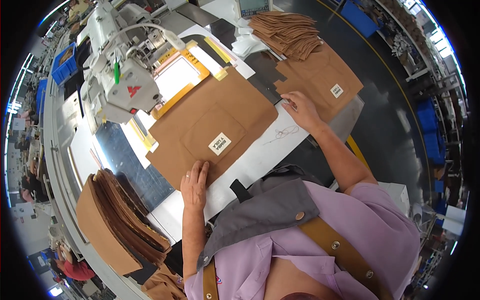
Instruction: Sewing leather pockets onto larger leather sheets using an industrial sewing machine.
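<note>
Brown panel (200, 120) lying flat on the white table (265, 147), its far edge meeting a yellow frame (179, 96) beside the sewing machine (120, 95). White label (219, 144) showing on the panel. Left hand (194, 185) resting open, fingertips touching the near edge. Right hand (300, 111) hovering just beyond the right corner, fingers curling; cannot tell if gripping anything. Loose thread (286, 132) lying nearby.
</note>
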Available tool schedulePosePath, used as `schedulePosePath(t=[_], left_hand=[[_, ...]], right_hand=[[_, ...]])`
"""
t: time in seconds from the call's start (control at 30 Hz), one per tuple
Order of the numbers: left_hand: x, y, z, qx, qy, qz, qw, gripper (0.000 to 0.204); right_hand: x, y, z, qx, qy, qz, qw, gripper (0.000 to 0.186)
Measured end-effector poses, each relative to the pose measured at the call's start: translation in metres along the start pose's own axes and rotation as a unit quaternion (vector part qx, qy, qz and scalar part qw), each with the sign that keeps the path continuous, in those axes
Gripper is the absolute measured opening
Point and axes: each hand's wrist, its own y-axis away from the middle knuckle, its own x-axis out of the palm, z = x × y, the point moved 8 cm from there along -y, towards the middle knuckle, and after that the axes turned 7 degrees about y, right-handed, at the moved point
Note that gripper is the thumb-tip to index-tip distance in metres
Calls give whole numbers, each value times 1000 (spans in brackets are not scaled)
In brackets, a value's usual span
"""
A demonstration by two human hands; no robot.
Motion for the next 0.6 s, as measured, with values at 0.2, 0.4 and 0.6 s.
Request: schedulePosePath(t=[0.2,0.4,0.6], left_hand=[[12,6,2,59,-56,-12,997,43],[5,6,-2,-9,-80,18,997,32],[2,-1,-11,-121,-84,23,989,24]], right_hand=[[11,-79,0,-42,-72,4,997,24],[37,-132,47,-131,-114,81,981,21],[80,-117,68,-157,-180,202,950,18]])
